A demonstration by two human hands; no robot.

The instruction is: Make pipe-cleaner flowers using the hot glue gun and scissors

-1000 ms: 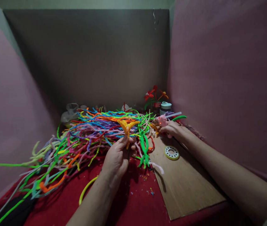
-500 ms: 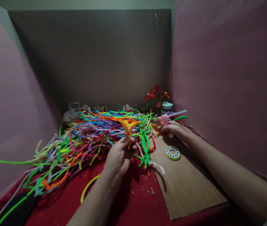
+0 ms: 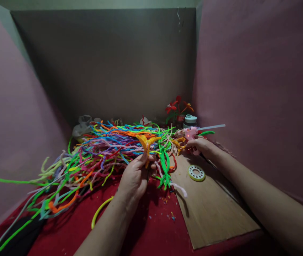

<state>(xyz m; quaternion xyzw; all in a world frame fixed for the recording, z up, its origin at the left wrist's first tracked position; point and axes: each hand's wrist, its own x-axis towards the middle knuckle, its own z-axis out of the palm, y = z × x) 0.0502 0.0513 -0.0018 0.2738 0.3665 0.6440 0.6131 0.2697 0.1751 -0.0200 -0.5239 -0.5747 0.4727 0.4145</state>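
Observation:
My left hand [image 3: 138, 174] is closed around the base of an orange-yellow pipe-cleaner flower [image 3: 147, 143], whose petals spread upward above my fingers. At the right, my right hand [image 3: 203, 145] grips a pink hot glue gun [image 3: 190, 133] by its handle. A small light glows on the gun's side, and a translucent glue stick [image 3: 212, 126] juts from its back. The gun's nozzle points left, over orange pipe-cleaner pieces [image 3: 178, 145]. Just right of my left hand lies a bundle of green pipe cleaners [image 3: 164, 169].
A large heap of coloured pipe cleaners [image 3: 114, 142] covers the back and left of the red cloth [image 3: 151, 234]. On the wooden board [image 3: 215, 213] sits a round perforated disc [image 3: 196, 173]. Behind are a lidded bottle [image 3: 190, 120] and red flowers [image 3: 173, 106]. Pink walls flank both sides.
My right hand has shifted slightly right with the glue gun, and the gun has turned so more of its glue stick shows. My left hand and the flower stay nearly still.

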